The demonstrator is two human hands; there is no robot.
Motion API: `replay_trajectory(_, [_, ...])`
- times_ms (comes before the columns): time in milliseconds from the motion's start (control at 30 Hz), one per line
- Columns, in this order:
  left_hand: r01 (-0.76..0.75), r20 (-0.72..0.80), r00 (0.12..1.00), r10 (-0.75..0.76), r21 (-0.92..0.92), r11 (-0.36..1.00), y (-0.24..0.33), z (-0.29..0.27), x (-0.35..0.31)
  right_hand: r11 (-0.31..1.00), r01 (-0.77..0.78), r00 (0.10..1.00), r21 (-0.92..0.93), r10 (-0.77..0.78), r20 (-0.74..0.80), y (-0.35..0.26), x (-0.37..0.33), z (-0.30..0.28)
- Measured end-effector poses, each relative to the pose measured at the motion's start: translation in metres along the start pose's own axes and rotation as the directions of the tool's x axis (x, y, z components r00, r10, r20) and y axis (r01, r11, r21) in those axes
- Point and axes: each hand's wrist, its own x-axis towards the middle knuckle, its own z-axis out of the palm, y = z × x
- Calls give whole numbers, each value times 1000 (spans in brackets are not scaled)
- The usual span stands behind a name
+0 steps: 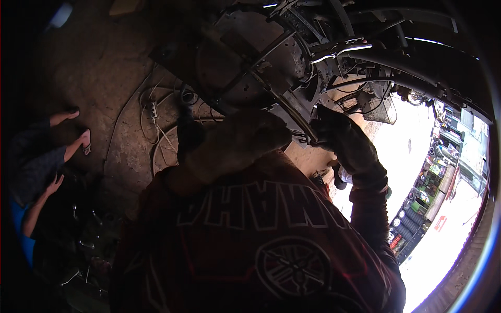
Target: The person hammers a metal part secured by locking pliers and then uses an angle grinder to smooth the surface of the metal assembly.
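A long, narrow metal bar (289, 108) slants down from a large round metal plate (222, 60) toward my chest. My right hand (334, 128), dark and apparently gloved, is closed around the bar's near end. Just left of the bar is my left hand (266, 130), its fingers curled in deep shadow; whether anything is in them is hidden. The round plate has small holes and straight bars across it, and sits among dark metal frame parts.
Loose cables and a power strip (153, 110) lie on the brown floor to the left. A person in a blue top (28, 221) sits at far left, near several metal tools (86, 243). Dark vehicle-like framework (417, 65) arches overhead at right; tyres (412, 221) stand outside in bright light.
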Motion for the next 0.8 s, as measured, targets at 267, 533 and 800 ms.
replay_trajectory(267, [223, -477, 873, 99, 573, 789, -15, -43, -3, 961, -211, 947, 180, 246, -205, 128, -37, -30])
replay_trajectory(533, [186, -374, 906, 198, 772, 608, -34, -32, 8, 919, -345, 807, 191, 394, -440, 198, -30, -47])
replay_trajectory(800, [42, -275, 956, 99, 467, 883, -38, -77, -7, 882, -431, 750, 188, 467, -468, 234, -37, -42])
